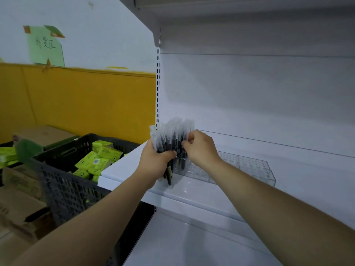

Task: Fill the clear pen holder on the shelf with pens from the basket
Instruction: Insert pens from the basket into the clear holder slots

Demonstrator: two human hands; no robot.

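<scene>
My left hand point(156, 162) is closed around a thick bundle of pens point(169, 135) with clear caps and dark barrels, held upright over the left end of the white shelf point(192, 191). My right hand point(201, 148) pinches pens at the right side of the bundle, fingers closed on them. The clear pen holder point(249, 167) lies on the shelf just right of and behind my hands, divided into compartments; one or two pens stand in its left end point(182, 162). The dark plastic basket point(63, 181) stands to the left of the shelf.
The basket holds several green and yellow packets point(98, 160). Cardboard boxes point(17, 204) are stacked at the far left. A lower white shelf point(192, 246) sits below. Behind the basket is a yellow and white wall with a green paper note point(46, 47).
</scene>
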